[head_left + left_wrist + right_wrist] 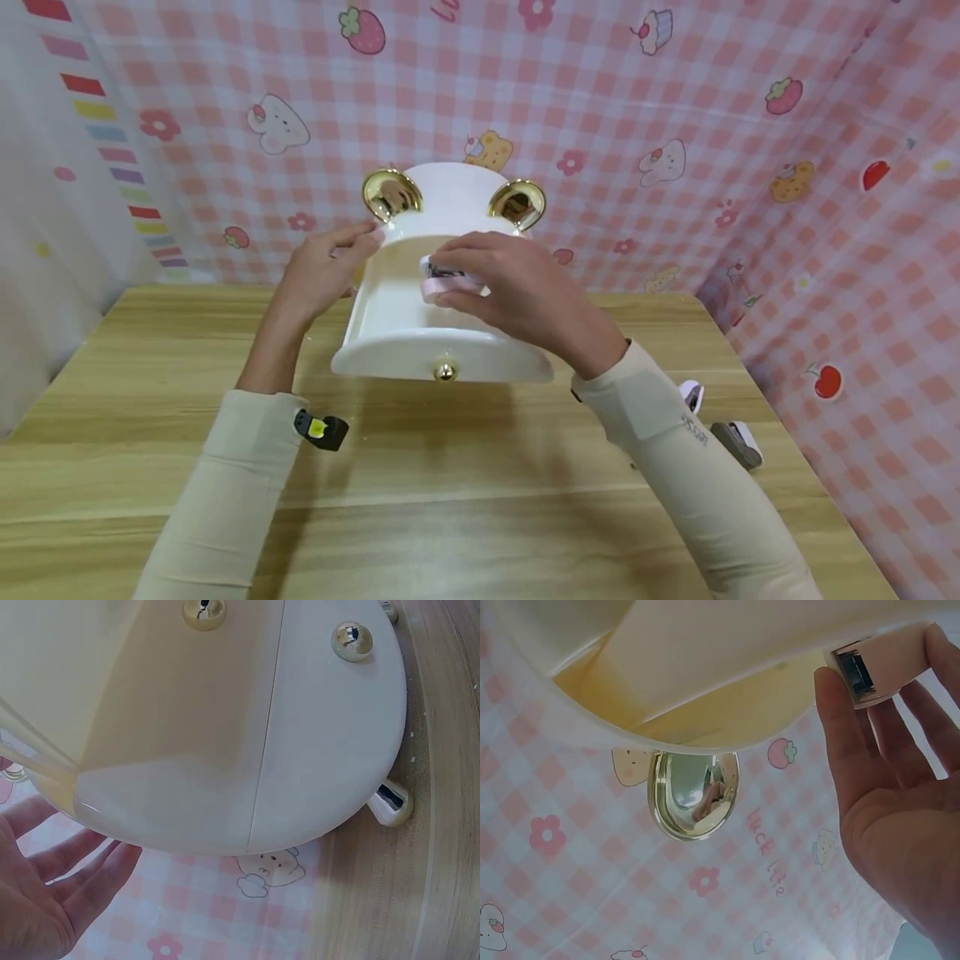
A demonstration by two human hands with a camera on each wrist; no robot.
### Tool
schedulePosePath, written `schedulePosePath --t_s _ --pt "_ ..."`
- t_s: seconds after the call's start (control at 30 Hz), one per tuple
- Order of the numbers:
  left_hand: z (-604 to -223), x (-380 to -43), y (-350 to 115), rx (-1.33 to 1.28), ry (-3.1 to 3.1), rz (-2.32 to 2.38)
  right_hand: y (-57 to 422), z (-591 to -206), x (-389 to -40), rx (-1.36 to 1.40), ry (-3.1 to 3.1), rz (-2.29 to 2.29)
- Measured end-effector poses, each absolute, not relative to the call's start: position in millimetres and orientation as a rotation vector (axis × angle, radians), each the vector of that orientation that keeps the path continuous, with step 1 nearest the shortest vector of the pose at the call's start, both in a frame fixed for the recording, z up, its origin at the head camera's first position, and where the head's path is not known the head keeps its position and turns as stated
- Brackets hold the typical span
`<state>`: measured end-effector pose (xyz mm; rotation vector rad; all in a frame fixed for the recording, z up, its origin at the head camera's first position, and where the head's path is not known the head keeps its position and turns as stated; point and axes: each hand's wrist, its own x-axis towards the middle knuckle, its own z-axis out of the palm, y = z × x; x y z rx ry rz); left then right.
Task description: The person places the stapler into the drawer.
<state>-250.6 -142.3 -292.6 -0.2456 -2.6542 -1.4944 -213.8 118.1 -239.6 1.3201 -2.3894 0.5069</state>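
Note:
A white two-drawer box (450,185) with gold ears stands against the patterned backdrop, its upper drawer (390,354) pulled out. Over that drawer my right hand (517,287) pinches a small pink stapler (442,289) between thumb and fingers. Its dark metal end shows in the right wrist view, close by the drawer's rim. At the box's left side is my left hand (318,271), fingertips at the edge beside the drawer. In the left wrist view its fingers (105,881) reach out fairly straight along the curved white side.
Two more small staplers lie on the wooden table at the right, a grey one (738,443) and a pale one (692,396) partly behind the right sleeve. The lower drawer's gold knob (352,641) and a gold foot (391,802) stick out from the box.

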Motion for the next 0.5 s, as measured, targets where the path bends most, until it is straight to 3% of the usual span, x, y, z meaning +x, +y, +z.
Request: schedulePosePath --t_s 0.5 --pt "-296.2 -252.6 -138.4 -0.252 -2.65 -1.505 102.4 -235.5 -237.4 1.39 -2.527 0.37"
